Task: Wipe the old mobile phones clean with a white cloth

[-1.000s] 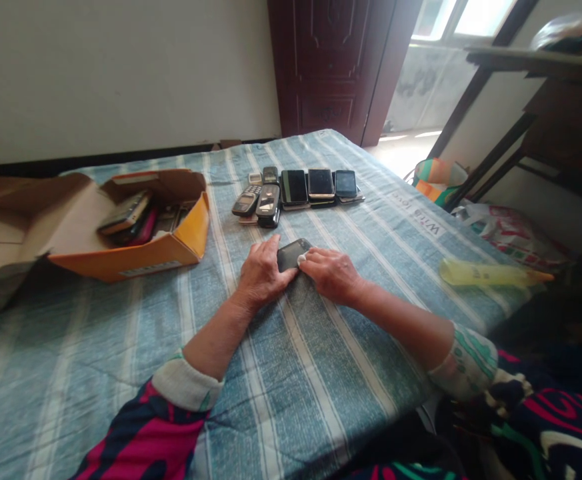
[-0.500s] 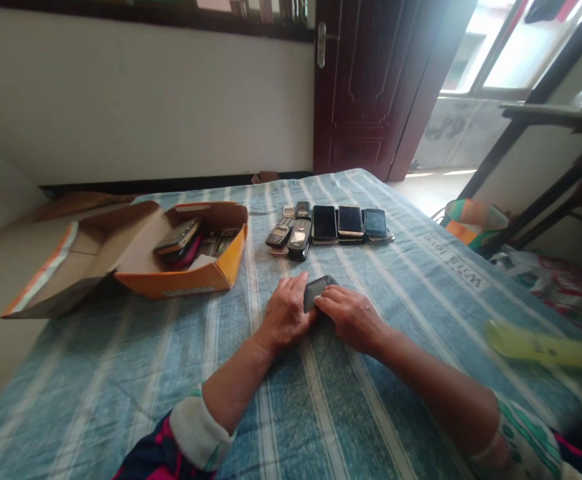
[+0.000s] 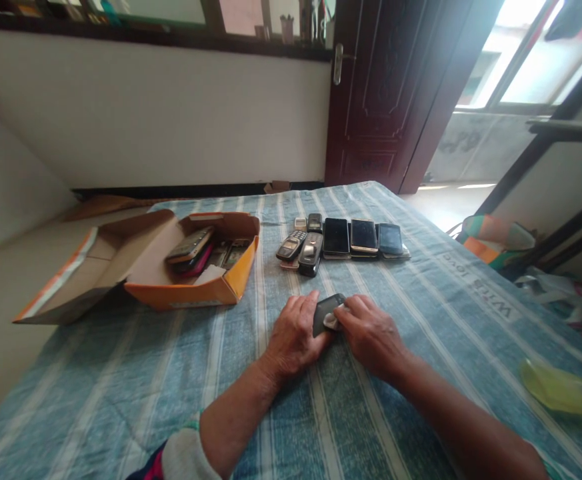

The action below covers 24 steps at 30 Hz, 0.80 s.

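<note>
My left hand is wrapped round the left side of a dark mobile phone, screen up and tilted, close above the cloth. Pinched in the fingers of my right hand is a small white wipe, pressed on the phone's screen. Beyond my hands lie stacked mobile phones: a grey candy-bar phone, a keypad phone, a black touchscreen phone, a gold-edged phone and a blue-grey phone. The lower phones in the stacks are mostly hidden.
An open orange cardboard box with several phones inside stands at the left, its lid folded out. Blue striped cloth covers the surface. A yellow bag or packet lies at the right edge. A door is behind.
The view has shifted, so everything sits lower and mostly further right. The right hand has shifted on the phone, and more of the white wipe shows on the screen. The left hand keeps its hold.
</note>
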{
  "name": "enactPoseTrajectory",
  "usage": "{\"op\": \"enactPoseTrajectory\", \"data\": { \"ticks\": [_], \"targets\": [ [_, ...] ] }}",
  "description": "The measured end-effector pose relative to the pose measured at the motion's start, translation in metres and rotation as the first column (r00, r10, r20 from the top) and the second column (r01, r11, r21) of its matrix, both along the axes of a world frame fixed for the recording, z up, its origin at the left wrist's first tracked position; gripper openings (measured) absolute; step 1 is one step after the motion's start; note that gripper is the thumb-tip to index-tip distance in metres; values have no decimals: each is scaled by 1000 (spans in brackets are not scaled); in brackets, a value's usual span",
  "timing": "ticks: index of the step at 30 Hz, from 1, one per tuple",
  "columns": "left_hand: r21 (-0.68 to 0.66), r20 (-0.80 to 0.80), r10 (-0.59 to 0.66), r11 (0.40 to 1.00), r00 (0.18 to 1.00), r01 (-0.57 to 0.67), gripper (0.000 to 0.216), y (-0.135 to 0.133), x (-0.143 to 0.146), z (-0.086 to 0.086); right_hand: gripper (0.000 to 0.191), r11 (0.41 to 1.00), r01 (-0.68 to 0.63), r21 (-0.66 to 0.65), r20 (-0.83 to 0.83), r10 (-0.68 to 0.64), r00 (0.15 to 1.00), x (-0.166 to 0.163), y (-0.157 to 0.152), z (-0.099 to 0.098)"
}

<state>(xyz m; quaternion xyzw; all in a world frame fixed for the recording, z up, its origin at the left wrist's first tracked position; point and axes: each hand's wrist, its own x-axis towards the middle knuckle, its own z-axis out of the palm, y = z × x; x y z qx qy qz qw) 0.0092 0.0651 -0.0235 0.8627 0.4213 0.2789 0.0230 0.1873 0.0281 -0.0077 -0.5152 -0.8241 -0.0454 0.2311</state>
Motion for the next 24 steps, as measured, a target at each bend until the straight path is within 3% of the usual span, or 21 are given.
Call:
{"op": "enactPoseTrajectory", "data": {
  "ticks": [9,18,24],
  "targets": [
    [-31,21,6,999,1000,-6,62,1,0,-5,17,999,-24,39,80,21,997,-3,0,-3],
    [-20,8,-4,1000,1000,4,64,0,-2,-4,23,995,-94,28,-27,94,995,-4,5,-4],
    [-18,8,-1,1000,1000,1,62,-1,-1,-3,16,999,-5,-33,81,7,997,-6,3,0]
  ]
}}
